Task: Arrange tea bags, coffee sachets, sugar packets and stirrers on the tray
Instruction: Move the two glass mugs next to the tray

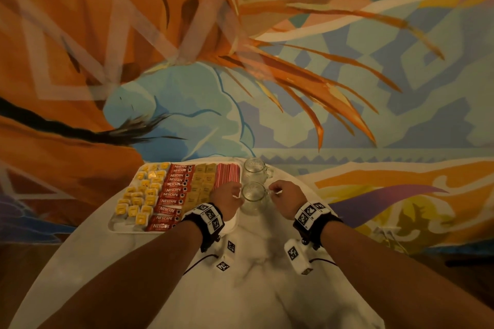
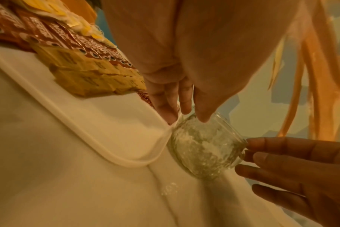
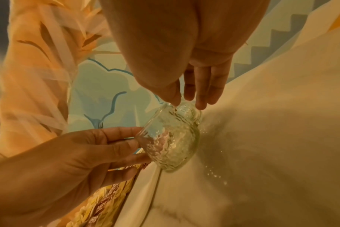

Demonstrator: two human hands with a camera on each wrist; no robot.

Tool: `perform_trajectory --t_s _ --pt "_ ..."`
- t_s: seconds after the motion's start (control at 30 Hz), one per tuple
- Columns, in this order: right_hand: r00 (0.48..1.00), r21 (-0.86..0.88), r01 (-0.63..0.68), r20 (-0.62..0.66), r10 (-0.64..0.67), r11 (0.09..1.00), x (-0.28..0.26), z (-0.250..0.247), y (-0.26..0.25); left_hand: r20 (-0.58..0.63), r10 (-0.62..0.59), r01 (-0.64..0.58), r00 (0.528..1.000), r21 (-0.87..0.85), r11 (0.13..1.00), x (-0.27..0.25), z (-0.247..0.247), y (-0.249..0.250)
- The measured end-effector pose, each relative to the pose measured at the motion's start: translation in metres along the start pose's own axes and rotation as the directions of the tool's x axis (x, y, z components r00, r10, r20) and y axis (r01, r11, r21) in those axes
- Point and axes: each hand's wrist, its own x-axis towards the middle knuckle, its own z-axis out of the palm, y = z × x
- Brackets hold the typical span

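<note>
The white rectangular tray carries columns of yellow tea bags, red coffee sachets, tan sugar packets and red-striped stirrers, while beside its right edge the left hand and right hand pinch a clear textured glass mug on the white marble table before a painted mural wall.

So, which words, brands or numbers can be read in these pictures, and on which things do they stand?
"NESCAFE": on the red coffee sachets in a column on the white rectangular tray.
A smaller word below it: too small to read.
Print on the yellow-labelled tea bags and brown sugar packets: blurred, unreadable.
Black-and-white square code markers on the black wrist bands: patterns, no words.
</note>
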Motion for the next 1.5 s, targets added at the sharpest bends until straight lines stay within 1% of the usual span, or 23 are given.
perform_trajectory --t_s 0.1,0.17,0.33,0.4,0.47,0.53,0.63,0.93,1.17,1.27,1.33,1.4,1.5 --pt "1.000 0.008 -0.007 -0.001 0.007 1.000 0.003 0.001 -0.001 0.003 0.058 -0.058 0.998 0.052 0.997 -0.002 -0.002 0.013" --pt "1.000 0.009 -0.005 0.002 0.005 1.000 0.003 0.002 -0.002 0.021 0.075 -0.077 0.997 0.062 0.995 0.000 -0.001 0.017" --pt "0.998 0.055 -0.019 0.066 0.015 0.998 0.005 0.000 0.001 0.115 0.047 -0.044 0.992 -0.022 0.999 0.001 -0.003 0.020" --pt "0.996 0.057 -0.016 0.092 0.011 0.998 0.007 0.000 0.003 0.094 0.020 -0.015 0.995 -0.045 0.999 0.000 0.001 0.018" --pt "0.994 0.059 -0.017 0.108 0.010 0.998 0.008 0.003 0.005 0.018 0.021 -0.021 1.000 -0.013 1.000 0.000 0.007 0.016" --pt "0.994 0.065 -0.019 0.106 0.012 0.998 0.010 0.006 0.008 -0.033 0.003 -0.004 0.999 -0.031 1.000 0.001 0.011 0.016" --pt "0.995 0.087 -0.020 0.097 0.012 0.996 0.010 0.010 0.009 -0.075 -0.002 0.002 0.997 0.009 1.000 -0.001 0.011 0.024" --pt "0.995 0.107 -0.001 0.097 -0.009 0.994 0.007 0.011 0.014 -0.071 -0.017 0.017 0.997 -0.006 1.000 0.000 0.007 0.029" --pt "0.997 0.085 0.018 0.079 -0.025 0.996 0.011 0.000 0.005 -0.073 0.009 -0.009 0.997 -0.002 1.000 -0.002 0.006 0.029" --pt "0.997 0.063 0.065 0.048 -0.068 0.996 0.023 -0.011 -0.005 -0.080 0.020 -0.022 0.997 -0.017 1.000 -0.002 0.007 0.025" --pt "0.992 0.030 0.108 0.070 -0.109 0.994 0.033 -0.016 -0.013 -0.079 0.015 -0.019 0.997 -0.042 0.999 -0.003 0.007 0.021" --pt "0.987 0.004 0.123 0.102 -0.123 0.992 0.045 -0.016 -0.019 -0.076 0.020 -0.025 0.997 -0.066 0.998 -0.003 0.007 0.016" --pt "0.992 -0.028 0.054 0.113 -0.050 0.998 0.063 -0.015 -0.024 -0.059 0.036 -0.041 0.998 -0.094 0.995 -0.007 0.004 0.010"
